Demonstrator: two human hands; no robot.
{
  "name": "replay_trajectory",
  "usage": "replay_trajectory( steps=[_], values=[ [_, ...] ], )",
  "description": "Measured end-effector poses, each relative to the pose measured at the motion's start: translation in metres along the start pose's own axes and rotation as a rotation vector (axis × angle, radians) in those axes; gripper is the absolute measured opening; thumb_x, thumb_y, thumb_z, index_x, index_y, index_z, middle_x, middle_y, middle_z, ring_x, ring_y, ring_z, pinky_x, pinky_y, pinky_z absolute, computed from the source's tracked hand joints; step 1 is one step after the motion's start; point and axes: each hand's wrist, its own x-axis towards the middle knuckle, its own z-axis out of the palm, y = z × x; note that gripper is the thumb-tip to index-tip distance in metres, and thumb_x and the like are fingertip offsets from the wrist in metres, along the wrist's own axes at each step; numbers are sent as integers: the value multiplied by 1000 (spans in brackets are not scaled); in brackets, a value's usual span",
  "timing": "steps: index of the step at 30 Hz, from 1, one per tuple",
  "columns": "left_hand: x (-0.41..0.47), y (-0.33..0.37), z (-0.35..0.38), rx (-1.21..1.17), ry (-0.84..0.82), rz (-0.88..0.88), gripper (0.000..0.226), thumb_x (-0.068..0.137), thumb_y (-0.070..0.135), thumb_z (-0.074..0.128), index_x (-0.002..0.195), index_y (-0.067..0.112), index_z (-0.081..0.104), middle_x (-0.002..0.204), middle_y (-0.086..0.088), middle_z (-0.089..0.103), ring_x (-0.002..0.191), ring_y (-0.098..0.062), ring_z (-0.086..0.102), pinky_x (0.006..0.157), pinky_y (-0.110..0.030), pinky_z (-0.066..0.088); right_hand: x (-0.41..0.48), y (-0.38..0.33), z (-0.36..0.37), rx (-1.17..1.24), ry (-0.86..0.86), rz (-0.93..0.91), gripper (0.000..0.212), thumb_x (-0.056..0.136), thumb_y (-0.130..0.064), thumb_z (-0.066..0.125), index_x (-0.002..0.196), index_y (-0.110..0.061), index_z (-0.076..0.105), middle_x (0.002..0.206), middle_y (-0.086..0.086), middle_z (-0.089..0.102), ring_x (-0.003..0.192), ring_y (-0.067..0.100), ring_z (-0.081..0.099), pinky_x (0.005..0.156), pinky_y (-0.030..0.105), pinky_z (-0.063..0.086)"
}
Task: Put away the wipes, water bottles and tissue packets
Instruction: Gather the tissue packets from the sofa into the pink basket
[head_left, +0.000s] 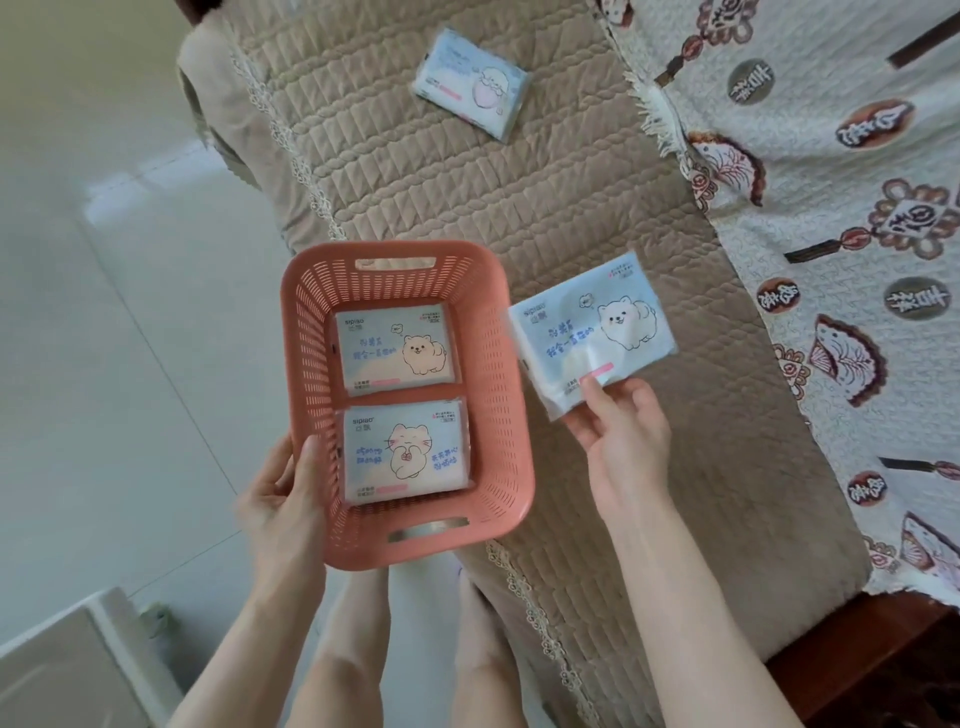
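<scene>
My left hand (283, 499) grips the left rim of a pink slotted plastic basket (498, 395) held over the edge of a sofa seat. Two tissue packets lie flat inside it: one with a dog drawing (395, 348) at the far end, one with a cat drawing (405, 452) at the near end. My right hand (621, 436) pinches the lower edge of a third tissue packet (592, 332), held just right of the basket above the seat. A fourth tissue packet (470, 85) lies on the seat farther away.
The beige quilted sofa cover (519, 197) runs from near to far. A patterned cream throw (831, 208) covers the backrest on the right. Pale tiled floor (104, 312) lies to the left, with a white box-like object (67, 670) at the bottom left.
</scene>
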Motion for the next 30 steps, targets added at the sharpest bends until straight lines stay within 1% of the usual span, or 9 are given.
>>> replay_trajectory(
  steps=[3,7,12,15,18,21,24,26,30],
  values=[
    [20,19,-13,-16,-4,-11,27,96,18,57,87,36,76,88,10,76,76,-5,69,67,-18,57,-31,21,55,-19,-72,68,14,87,5,62,94,-7,59,82,3,72,72,14,70,63,27,58],
    [41,37,-21,-24,-22,-11,32,97,16,56,84,37,76,84,12,76,71,-2,68,63,-16,55,-54,58,117,-123,-117,131,14,87,4,64,94,-7,59,88,7,69,79,19,69,62,25,57],
    [68,52,-37,-33,-27,-35,27,96,17,56,85,32,75,84,7,76,72,-8,68,64,-21,56,-51,98,184,-77,-49,252,15,86,10,62,91,-2,54,89,13,66,80,23,68,59,24,59],
    [83,62,-47,-52,-33,-32,24,97,15,55,90,27,75,88,2,77,77,-13,70,65,-22,57,-36,115,217,-95,-1,306,18,86,13,60,97,0,53,93,15,65,80,22,67,67,27,60],
    [97,73,-56,-49,-40,-14,31,97,13,55,87,33,76,87,3,77,77,-10,70,64,-20,56,-22,130,246,-139,39,359,19,86,14,60,95,-1,53,100,18,63,77,23,68,69,27,59],
    [109,80,-64,-66,-45,-25,31,97,13,54,88,33,76,89,2,77,80,-13,71,66,-21,56,-11,140,267,-148,44,387,18,86,15,59,91,-2,53,94,13,64,74,22,68,63,21,59],
    [118,85,-68,-75,-43,-37,25,97,13,54,94,27,75,93,-1,77,84,-15,71,68,-22,56,-6,144,284,-139,18,426,18,88,14,56,102,2,57,86,8,64,63,15,66,72,26,58],
    [124,89,-71,-81,-46,-35,23,98,14,54,98,25,74,95,-1,76,85,-16,71,71,-24,57,-4,144,295,-136,-12,455,15,89,14,54,96,3,60,82,9,64,65,17,66,81,31,56],
    [132,96,-71,-105,-37,-31,23,98,13,54,103,23,74,97,-1,76,86,-14,72,71,-23,57,-1,137,305,-203,-71,452,19,89,12,54,79,-3,61,81,16,66,72,24,67,82,34,56]
  ],
)
